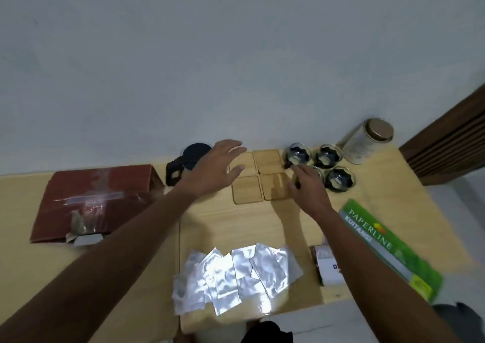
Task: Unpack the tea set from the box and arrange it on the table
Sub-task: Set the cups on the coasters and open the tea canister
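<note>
Several square wooden coasters (269,161) lie in a grid at the back of the wooden table (236,224). Right of them stand several small glass cups (328,156) with dark insides. My right hand (309,187) reaches over the near-left cup (319,171), fingers curled around it and hiding most of it. My left hand (215,169) hovers open, fingers spread, over the left coasters and in front of a glass teapot with a black lid (195,152). The brown cardboard box (91,193) lies flat at the left.
Several silver foil sachets (236,274) are spread near the front edge. A green Paperline book (388,245) and a small carton (328,264) lie at the right. A glass jar with a metal lid (367,140) stands against the wall at the back right.
</note>
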